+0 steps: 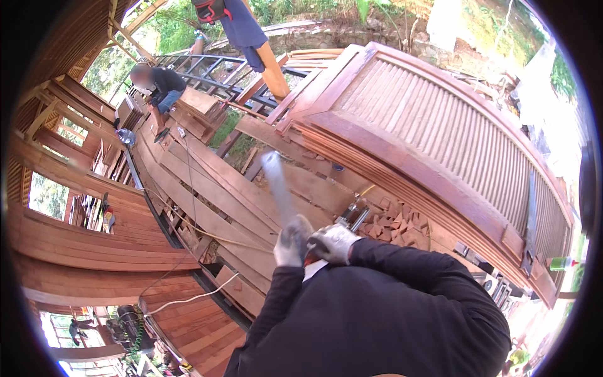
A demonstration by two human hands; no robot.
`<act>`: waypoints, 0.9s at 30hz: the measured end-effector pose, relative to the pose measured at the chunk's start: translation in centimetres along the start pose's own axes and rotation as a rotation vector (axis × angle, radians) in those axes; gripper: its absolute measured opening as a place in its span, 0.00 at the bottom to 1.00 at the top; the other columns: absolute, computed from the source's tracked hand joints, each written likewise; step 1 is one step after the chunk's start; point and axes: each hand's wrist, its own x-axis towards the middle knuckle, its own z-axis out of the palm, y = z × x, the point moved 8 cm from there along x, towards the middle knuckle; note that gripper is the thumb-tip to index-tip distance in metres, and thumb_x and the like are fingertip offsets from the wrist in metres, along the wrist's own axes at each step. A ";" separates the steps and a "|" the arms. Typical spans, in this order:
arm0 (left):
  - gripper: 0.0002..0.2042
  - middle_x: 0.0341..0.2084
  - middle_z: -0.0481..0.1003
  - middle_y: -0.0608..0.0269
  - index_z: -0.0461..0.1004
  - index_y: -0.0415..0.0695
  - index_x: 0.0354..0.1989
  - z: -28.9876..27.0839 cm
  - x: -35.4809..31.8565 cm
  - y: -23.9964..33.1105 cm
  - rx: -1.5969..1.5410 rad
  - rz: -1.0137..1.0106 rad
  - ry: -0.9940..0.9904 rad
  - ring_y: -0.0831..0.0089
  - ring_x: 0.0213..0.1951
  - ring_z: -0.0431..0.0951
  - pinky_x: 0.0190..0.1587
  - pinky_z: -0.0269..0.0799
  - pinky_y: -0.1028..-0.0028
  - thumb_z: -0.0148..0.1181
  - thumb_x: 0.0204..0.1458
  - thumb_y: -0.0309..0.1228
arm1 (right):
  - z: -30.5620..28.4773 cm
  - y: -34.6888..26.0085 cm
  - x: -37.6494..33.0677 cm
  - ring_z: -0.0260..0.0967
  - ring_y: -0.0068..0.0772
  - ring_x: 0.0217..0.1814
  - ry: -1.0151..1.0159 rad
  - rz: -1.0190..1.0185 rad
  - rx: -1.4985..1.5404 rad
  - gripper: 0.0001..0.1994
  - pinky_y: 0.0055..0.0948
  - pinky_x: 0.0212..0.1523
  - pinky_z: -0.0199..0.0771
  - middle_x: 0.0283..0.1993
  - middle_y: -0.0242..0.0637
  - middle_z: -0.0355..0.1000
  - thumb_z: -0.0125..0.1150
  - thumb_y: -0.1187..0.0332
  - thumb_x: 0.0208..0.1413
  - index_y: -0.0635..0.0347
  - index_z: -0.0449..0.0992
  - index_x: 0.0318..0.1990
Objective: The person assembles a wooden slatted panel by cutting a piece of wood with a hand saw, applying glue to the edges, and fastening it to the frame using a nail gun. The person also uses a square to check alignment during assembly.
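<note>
Grey, the long tool [276, 185] at frame centre seemed best steadied, clasped by left hand [289, 242], right hand [335, 244] curled, hold unclear.

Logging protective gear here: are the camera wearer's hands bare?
No, the left hand and right hand both wear white-and-grey gloves.

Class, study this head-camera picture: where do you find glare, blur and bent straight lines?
In the head view, glare washes out the background at right, beyond the louvred panel; in the same head view, the long grey tool at the left hand looks smeared, perhaps from motion; also in the head view, the reddish planks at left bow near the dark rim.
</note>
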 end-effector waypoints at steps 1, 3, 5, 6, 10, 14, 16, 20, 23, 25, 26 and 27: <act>0.13 0.34 0.77 0.63 0.75 0.36 0.50 1.5 2.7 0.0 0.077 0.087 -0.024 0.75 0.36 0.77 0.42 0.75 0.74 0.58 0.65 0.33 | -1.1 1.3 1.4 0.78 0.57 0.45 0.064 0.029 -0.115 0.15 0.51 0.49 0.77 0.41 0.52 0.79 0.60 0.60 0.56 0.57 0.79 0.47; 0.11 0.35 0.76 0.63 0.74 0.37 0.48 5.7 6.2 4.4 -0.281 -0.087 -0.194 0.77 0.37 0.76 0.43 0.74 0.74 0.57 0.65 0.31 | -3.8 3.3 3.4 0.78 0.55 0.47 0.252 0.083 -0.075 0.15 0.49 0.50 0.77 0.43 0.52 0.79 0.60 0.60 0.55 0.58 0.79 0.46; 0.06 0.34 0.75 0.63 0.73 0.38 0.45 7.4 11.0 5.8 -0.223 0.104 -0.350 0.78 0.37 0.75 0.42 0.73 0.75 0.55 0.65 0.28 | -5.9 4.6 5.8 0.77 0.56 0.49 0.341 0.196 0.108 0.15 0.47 0.52 0.77 0.45 0.51 0.78 0.61 0.63 0.58 0.61 0.77 0.48; 0.05 0.33 0.74 0.64 0.72 0.38 0.43 8.2 13.1 6.5 -0.265 0.090 -0.418 0.78 0.36 0.75 0.41 0.73 0.75 0.55 0.65 0.28 | -6.6 5.3 7.0 0.77 0.56 0.50 0.396 0.233 0.210 0.15 0.46 0.52 0.77 0.46 0.52 0.78 0.62 0.64 0.58 0.61 0.77 0.49; 0.07 0.36 0.73 0.61 0.71 0.37 0.46 10.2 18.5 8.6 -0.264 0.236 -0.623 0.74 0.41 0.75 0.48 0.73 0.73 0.54 0.64 0.26 | -8.7 6.4 10.5 0.77 0.55 0.52 0.541 0.422 0.284 0.17 0.43 0.53 0.77 0.48 0.53 0.78 0.63 0.67 0.57 0.62 0.75 0.52; 0.12 0.42 0.77 0.60 0.71 0.38 0.51 13.0 22.1 10.0 -0.231 0.191 -0.856 0.73 0.47 0.77 0.51 0.73 0.72 0.57 0.64 0.31 | -10.2 8.5 12.5 0.78 0.44 0.47 0.570 0.591 0.443 0.13 0.37 0.51 0.77 0.43 0.49 0.80 0.60 0.72 0.58 0.64 0.76 0.50; 0.12 0.42 0.76 0.62 0.71 0.37 0.52 15.2 23.9 9.6 -0.128 0.163 -0.945 0.75 0.44 0.76 0.49 0.73 0.73 0.57 0.64 0.30 | -11.8 9.5 11.9 0.78 0.31 0.44 0.643 0.667 0.472 0.10 0.33 0.50 0.77 0.41 0.43 0.81 0.59 0.77 0.60 0.66 0.76 0.48; 0.11 0.41 0.76 0.61 0.71 0.36 0.52 18.9 28.7 12.0 -0.368 0.039 -0.843 0.77 0.43 0.75 0.49 0.73 0.75 0.55 0.64 0.25 | -13.9 14.7 7.1 0.80 0.38 0.52 0.940 0.846 0.430 0.16 0.32 0.54 0.78 0.47 0.49 0.81 0.60 0.76 0.60 0.70 0.72 0.55; 0.14 0.41 0.78 0.55 0.71 0.34 0.51 20.9 35.9 11.3 -0.133 0.269 -0.698 0.74 0.43 0.78 0.51 0.75 0.72 0.62 0.60 0.28 | -18.0 15.6 6.1 0.81 0.32 0.51 0.999 0.946 0.323 0.20 0.30 0.50 0.80 0.44 0.44 0.81 0.57 0.79 0.60 0.68 0.67 0.60; 0.19 0.42 0.79 0.52 0.72 0.33 0.50 24.0 38.2 13.6 0.056 0.228 -0.736 0.69 0.44 0.80 0.51 0.75 0.71 0.65 0.58 0.35 | -19.4 17.5 4.9 0.81 0.34 0.46 1.091 0.947 0.278 0.22 0.33 0.46 0.81 0.37 0.40 0.79 0.59 0.79 0.58 0.64 0.67 0.62; 0.25 0.43 0.78 0.50 0.73 0.33 0.52 25.9 39.1 14.0 0.069 0.215 -0.776 0.65 0.45 0.80 0.52 0.76 0.68 0.68 0.56 0.42 | -19.5 18.9 4.7 0.81 0.34 0.43 1.099 0.942 0.249 0.23 0.34 0.45 0.80 0.36 0.39 0.78 0.59 0.79 0.57 0.63 0.67 0.62; 0.26 0.45 0.78 0.50 0.72 0.33 0.54 27.9 40.4 13.9 0.127 0.224 -0.778 0.65 0.46 0.80 0.52 0.76 0.68 0.68 0.56 0.42 | -19.7 20.8 4.8 0.80 0.35 0.41 1.103 0.923 0.214 0.24 0.34 0.44 0.80 0.34 0.39 0.77 0.60 0.78 0.56 0.62 0.67 0.62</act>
